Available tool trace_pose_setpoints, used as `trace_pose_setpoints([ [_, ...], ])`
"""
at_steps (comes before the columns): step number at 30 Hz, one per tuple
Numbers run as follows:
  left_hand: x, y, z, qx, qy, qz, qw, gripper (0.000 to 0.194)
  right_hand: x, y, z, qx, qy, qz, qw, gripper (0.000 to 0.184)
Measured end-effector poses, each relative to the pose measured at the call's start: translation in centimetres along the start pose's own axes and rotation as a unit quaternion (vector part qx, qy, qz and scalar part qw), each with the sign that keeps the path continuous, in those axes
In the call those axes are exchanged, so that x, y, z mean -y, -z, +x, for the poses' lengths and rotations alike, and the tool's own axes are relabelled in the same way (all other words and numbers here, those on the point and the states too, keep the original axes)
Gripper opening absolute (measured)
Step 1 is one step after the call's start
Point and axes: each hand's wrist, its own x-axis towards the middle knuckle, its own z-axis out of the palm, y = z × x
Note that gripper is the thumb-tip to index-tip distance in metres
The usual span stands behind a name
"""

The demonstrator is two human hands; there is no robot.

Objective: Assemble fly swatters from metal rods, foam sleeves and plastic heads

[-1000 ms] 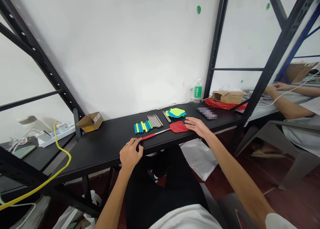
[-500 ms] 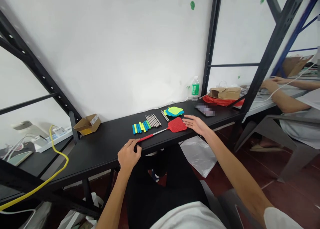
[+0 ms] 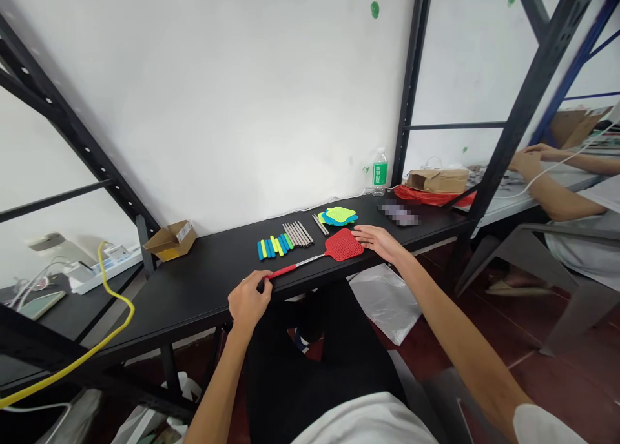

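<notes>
A red fly swatter with a silver rod and red handle stretches along the front of the black table. My left hand is closed around the handle's end at the table edge. At the other end my right hand is open, its fingers extended and touching the right edge of the swatter's head. Behind the swatter lie several blue, yellow and green handles in a row. To their right are several silver rods, two or so more rods, and a pile of yellow and blue swatter heads.
A clear bottle with a green label stands against the wall. A blurred phone-like object lies right of the pile. An open cardboard box sits at the left; another box rests on red plastic. A person sits at the right.
The swatter has shifted slightly toward me, handle and head alike. My right fingertips have moved a little left over the edge of its head.
</notes>
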Motion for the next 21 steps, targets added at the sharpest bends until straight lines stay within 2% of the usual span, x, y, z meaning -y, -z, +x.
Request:
trace_pose_setpoints([
  [7,-0.01,0.23,0.14,0.007,0.004,-0.019,1.0,0.024,-0.36,-0.42,0.11,-0.011,0.022,-0.079,0.997,0.016],
  [21,0.32,0.54,0.55,0.04,0.023,-0.03,0.998,0.022,0.1,-0.57,-0.43,-0.025,0.009,-0.12,0.992,0.018],
])
